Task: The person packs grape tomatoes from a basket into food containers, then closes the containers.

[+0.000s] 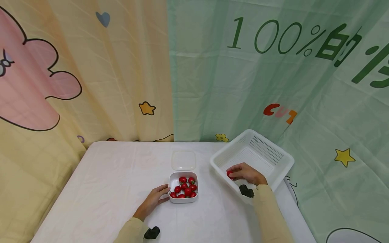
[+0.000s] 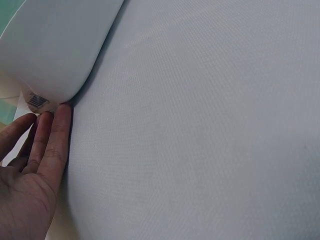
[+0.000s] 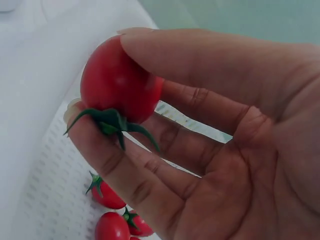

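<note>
Head view: Right hand (image 1: 247, 173), lower right of frame, had a red egg-shaped tomato with a green calyx (image 1: 229, 173) at the lower-left rim of a white perforated plastic basket (image 1: 243, 152); height over the rim could not be told. A white rounded-square plastic box (image 1: 183, 200), holding other red tomatoes (image 1: 187, 191), stood on the white-covered surface (image 1: 106, 185) at lower centre. Key relation: from the right grip, the box lay left and slightly lower in frame. Left hand (image 1: 153, 198) was nearer the box, touching its left side.

Left wrist view: fingers extended, tips against the box's lower edge at the left of frame; this grip was not closed around anything.

Right wrist view: grip clamped on the single tomato, thumb above, fingers below. Long axis ran roughly top to bottom of frame, calyx end down, against the fingers. More tomatoes lay in the basket at lower left.
</note>
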{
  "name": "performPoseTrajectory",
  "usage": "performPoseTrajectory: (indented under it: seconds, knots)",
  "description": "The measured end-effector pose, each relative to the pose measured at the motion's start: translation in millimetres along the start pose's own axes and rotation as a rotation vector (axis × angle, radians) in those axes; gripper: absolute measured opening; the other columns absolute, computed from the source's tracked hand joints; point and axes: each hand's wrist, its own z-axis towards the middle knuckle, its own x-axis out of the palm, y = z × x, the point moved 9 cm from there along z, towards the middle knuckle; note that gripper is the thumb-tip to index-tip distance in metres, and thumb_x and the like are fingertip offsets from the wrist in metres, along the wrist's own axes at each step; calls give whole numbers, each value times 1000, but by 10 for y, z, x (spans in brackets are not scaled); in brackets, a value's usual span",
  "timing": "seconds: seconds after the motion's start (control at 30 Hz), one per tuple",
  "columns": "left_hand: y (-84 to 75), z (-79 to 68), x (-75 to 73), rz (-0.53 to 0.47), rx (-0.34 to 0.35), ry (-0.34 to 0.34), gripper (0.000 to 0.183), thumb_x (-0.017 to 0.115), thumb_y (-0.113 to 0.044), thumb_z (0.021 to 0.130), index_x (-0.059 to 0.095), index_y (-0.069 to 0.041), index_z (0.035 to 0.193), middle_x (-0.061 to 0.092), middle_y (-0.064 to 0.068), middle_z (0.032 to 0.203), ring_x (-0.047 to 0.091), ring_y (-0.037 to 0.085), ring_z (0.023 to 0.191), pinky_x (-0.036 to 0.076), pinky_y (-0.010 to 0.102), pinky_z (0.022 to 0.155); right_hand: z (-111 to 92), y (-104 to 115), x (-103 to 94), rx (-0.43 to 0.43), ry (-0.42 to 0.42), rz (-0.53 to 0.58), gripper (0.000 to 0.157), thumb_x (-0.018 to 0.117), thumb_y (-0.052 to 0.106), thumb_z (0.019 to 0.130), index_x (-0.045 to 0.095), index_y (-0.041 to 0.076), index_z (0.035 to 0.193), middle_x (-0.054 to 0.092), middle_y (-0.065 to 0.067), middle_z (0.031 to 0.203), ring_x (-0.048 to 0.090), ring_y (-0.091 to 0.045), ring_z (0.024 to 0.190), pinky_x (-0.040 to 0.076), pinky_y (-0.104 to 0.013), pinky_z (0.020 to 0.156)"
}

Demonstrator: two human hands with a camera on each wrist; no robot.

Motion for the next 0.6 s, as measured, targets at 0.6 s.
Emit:
performPoseTrajectory:
  seconds: [0.6]
  knots:
    - [-5, -21, 5, 7, 5, -1, 61, 54, -32, 99, 38, 10, 141, 43, 28, 140, 50, 38, 122, 48, 46, 98, 73, 418, 144, -59, -103, -117, 32, 72, 19, 86, 65, 2, 112, 67, -7, 104, 66, -25, 90, 53, -33, 78]
